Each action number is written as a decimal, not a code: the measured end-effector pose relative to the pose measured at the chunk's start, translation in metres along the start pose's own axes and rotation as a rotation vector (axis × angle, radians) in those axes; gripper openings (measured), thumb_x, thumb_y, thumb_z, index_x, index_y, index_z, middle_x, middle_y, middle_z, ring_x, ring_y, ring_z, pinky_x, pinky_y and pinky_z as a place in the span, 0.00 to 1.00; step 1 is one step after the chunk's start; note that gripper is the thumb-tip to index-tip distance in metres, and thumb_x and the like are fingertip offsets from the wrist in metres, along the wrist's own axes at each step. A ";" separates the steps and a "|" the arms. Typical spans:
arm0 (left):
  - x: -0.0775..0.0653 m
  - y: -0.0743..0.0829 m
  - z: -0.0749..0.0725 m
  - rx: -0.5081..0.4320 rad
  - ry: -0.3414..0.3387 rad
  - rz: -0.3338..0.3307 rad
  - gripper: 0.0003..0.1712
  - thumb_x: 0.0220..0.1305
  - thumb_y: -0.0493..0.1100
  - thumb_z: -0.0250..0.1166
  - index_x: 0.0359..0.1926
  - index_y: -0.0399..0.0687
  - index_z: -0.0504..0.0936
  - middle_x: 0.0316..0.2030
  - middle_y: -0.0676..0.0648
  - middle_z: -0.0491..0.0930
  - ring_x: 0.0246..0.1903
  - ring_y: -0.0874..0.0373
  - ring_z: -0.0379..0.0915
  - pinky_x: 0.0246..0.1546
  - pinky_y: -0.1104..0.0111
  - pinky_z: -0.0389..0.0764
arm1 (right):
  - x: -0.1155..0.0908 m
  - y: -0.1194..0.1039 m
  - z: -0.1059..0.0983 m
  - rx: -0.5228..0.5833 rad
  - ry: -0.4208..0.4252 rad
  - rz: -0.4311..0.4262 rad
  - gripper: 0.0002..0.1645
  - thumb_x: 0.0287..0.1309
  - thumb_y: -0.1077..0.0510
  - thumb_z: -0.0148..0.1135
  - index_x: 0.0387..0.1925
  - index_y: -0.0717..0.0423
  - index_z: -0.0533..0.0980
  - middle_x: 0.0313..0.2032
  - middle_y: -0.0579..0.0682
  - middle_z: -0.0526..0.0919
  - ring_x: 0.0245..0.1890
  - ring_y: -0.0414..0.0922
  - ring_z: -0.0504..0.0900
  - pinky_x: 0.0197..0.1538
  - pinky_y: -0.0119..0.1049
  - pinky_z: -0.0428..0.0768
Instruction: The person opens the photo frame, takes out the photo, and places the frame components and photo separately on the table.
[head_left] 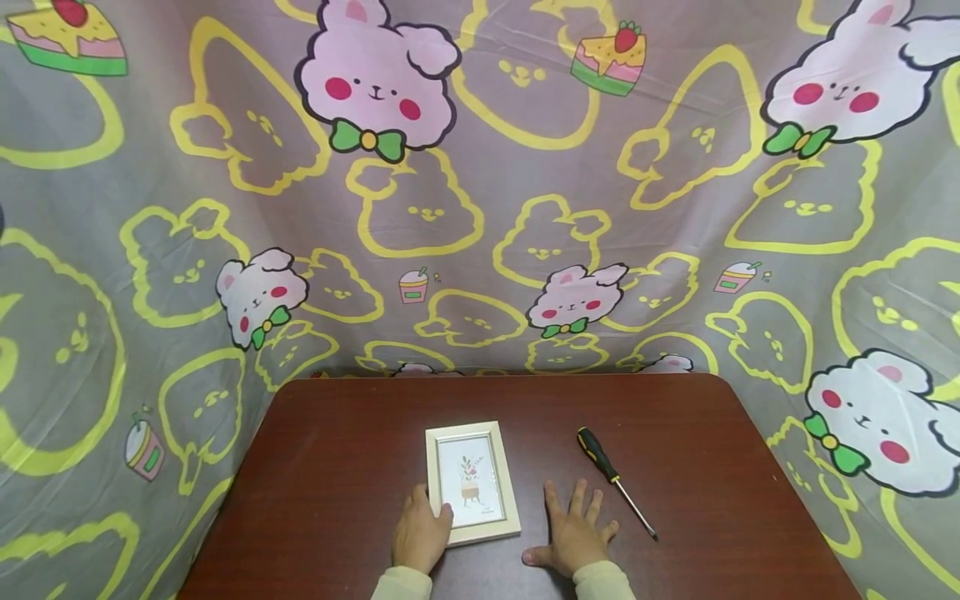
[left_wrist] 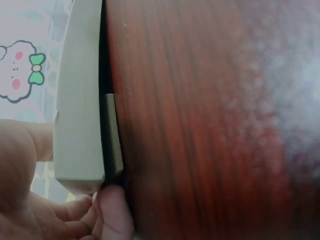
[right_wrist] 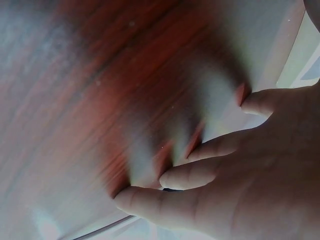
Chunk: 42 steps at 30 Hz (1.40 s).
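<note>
A cream picture frame (head_left: 486, 532) with a drawing of a potted plant lies face up on the brown table. My left hand (head_left: 420, 533) grips its lower left edge, the thumb over the front. In the left wrist view the frame's pale side (left_wrist: 80, 100) sits between the thumb and the curled fingers (left_wrist: 115, 212). Right of the frame, my right hand (head_left: 576, 537) is spread on the table, holding nothing. The right wrist view shows its fingertips (right_wrist: 127, 200) at the wood. A screwdriver (head_left: 596, 454) with a black and yellow handle lies diagonally just beyond the right hand.
The dark brown table (head_left: 337, 450) has rounded far corners. Behind it and on both sides hangs a grey-pink curtain (head_left: 480, 200) printed with rabbits, yellow outlines, cakes and drinks.
</note>
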<state>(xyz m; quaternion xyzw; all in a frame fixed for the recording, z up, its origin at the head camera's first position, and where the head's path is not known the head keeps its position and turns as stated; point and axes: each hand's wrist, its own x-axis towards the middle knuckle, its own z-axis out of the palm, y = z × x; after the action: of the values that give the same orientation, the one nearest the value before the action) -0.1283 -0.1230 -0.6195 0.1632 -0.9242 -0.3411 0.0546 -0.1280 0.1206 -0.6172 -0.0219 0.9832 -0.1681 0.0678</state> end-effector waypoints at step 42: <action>0.057 0.083 0.057 -0.080 -0.189 0.083 0.30 0.56 0.43 0.68 0.53 0.26 0.71 0.41 0.32 0.79 0.41 0.35 0.79 0.45 0.46 0.78 | 0.104 0.007 -0.025 0.418 0.140 0.180 0.29 0.52 0.59 0.62 0.51 0.77 0.68 0.35 0.70 0.80 0.37 0.64 0.82 0.42 0.60 0.78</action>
<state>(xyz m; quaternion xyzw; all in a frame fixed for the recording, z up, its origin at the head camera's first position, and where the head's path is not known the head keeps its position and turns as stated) -0.2159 -0.0487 -0.6096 0.0896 -0.9167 -0.3891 -0.0123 -0.2345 0.1281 -0.6093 0.0922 0.9272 -0.3626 0.0172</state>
